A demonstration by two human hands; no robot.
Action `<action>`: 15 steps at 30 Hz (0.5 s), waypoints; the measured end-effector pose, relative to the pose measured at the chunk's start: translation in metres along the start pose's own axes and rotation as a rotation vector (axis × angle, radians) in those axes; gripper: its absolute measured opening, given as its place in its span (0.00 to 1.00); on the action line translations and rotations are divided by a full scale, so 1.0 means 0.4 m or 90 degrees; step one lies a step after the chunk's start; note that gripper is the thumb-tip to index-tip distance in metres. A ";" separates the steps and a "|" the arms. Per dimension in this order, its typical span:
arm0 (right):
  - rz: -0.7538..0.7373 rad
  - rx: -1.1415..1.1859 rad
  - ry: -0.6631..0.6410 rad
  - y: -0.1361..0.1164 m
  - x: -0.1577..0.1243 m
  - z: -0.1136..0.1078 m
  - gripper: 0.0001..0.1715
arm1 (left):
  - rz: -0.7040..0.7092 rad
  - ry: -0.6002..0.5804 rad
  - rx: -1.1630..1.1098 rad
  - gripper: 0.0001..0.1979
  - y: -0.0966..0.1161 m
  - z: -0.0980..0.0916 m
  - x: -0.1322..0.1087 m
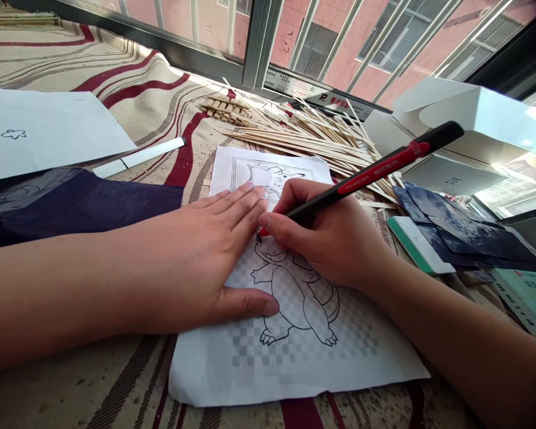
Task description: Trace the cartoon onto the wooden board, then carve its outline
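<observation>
My left hand (209, 250) lies flat on a white paper sheet (295, 372), holding nothing, with its fingers together and its thumb stretched out. The sheet bears a black line drawing of a cartoon creature (295, 292) over a grey checkered pattern. My right hand (321, 232) grips a red-and-black pen (375, 170), whose tip touches the sheet beside my left fingers. Both hands hide the creature's head and part of its upper body.
Thin wooden strips (304, 137) lie heaped behind the sheet. To the left are a white marker (138, 158), dark blue carbon paper (80, 205) and a white sheet (44, 131). To the right are a white box (477, 131), dark carbon sheets (464, 232) and a green book (527, 298).
</observation>
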State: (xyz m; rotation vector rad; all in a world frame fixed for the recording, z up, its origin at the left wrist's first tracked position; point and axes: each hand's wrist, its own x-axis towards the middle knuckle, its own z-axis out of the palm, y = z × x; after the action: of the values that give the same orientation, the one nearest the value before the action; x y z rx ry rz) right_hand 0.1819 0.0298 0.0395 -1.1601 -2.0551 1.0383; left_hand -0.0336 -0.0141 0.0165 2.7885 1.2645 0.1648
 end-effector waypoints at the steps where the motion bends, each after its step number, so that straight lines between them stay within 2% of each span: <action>1: -0.004 -0.002 0.004 0.000 0.000 0.000 0.20 | 0.000 0.000 0.002 0.56 0.001 0.000 -0.001; 11: -0.014 -0.016 0.016 -0.002 0.000 0.002 0.19 | 0.000 -0.012 0.005 0.56 0.002 -0.006 -0.001; 15: -0.030 -0.020 0.016 -0.002 0.000 0.002 0.18 | -0.001 -0.010 -0.002 0.57 -0.008 0.009 0.005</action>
State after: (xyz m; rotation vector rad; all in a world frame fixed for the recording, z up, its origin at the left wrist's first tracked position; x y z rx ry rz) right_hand 0.1807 0.0292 0.0397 -1.1289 -2.0762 0.9674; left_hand -0.0341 -0.0106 0.0126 2.7797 1.2622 0.1443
